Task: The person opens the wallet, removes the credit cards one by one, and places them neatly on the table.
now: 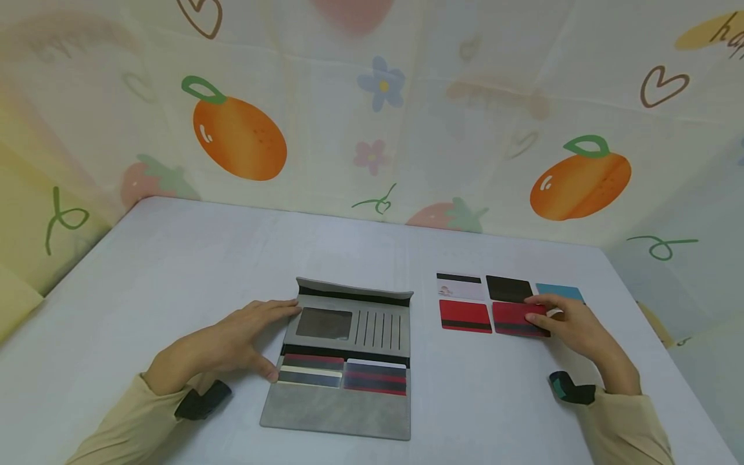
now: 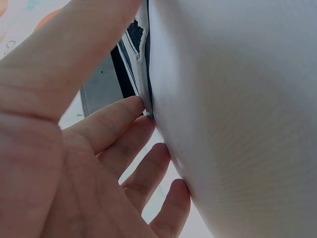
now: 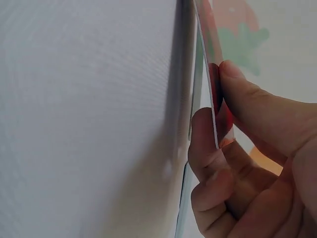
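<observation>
A grey wallet [image 1: 337,412] lies unfolded on the table, with cards [image 1: 374,378] in its lower clear pockets and a dark window in its upper panel. Along its left edge, my left hand [image 1: 227,342] rests with spread fingers, fingertips near the top and thumb lower down. In the left wrist view, fingertips [image 2: 161,151] touch the table beside the wallet's edge. My right hand [image 1: 575,326] pinches a dark red card [image 1: 510,316] between thumb and fingers. The right wrist view shows that card [image 3: 210,44] edge-on, raised off the table at this end.
Around the pinched card lie a bright red card [image 1: 465,315], a white card with a black stripe [image 1: 459,289], a black card [image 1: 508,288] and a blue card [image 1: 559,291]. A patterned cloth [image 1: 325,97] hangs behind the white table [image 1: 232,239].
</observation>
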The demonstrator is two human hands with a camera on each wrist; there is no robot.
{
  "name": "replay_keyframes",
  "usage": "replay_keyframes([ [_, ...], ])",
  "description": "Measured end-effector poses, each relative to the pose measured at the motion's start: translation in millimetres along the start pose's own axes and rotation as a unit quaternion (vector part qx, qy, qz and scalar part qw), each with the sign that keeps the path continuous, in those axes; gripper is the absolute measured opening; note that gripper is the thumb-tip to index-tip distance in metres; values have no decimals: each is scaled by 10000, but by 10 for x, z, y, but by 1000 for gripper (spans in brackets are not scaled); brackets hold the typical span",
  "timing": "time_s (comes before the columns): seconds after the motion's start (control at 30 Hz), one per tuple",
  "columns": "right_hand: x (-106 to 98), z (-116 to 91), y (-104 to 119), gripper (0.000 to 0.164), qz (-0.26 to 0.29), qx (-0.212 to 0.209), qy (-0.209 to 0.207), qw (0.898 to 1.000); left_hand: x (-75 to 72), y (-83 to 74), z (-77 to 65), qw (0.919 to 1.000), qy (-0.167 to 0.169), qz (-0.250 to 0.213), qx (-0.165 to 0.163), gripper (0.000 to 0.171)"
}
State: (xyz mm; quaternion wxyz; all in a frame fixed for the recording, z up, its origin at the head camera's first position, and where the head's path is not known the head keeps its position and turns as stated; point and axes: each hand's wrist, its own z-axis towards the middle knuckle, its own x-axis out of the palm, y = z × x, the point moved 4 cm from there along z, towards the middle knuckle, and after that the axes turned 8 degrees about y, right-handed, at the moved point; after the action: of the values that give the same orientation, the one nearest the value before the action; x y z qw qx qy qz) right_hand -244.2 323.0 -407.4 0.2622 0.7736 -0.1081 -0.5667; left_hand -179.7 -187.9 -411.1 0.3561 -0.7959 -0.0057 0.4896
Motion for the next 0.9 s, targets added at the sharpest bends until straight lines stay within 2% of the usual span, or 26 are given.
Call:
replay_keyframes([
  [0.53,46,9,7,40,-368,121,65,9992,-3,-15,11,9999,-45,118,83,104],
  [0.9,67,17,6,36,-365,107,23,9993,-12,-13,-2,10000,-7,22,55,104],
])
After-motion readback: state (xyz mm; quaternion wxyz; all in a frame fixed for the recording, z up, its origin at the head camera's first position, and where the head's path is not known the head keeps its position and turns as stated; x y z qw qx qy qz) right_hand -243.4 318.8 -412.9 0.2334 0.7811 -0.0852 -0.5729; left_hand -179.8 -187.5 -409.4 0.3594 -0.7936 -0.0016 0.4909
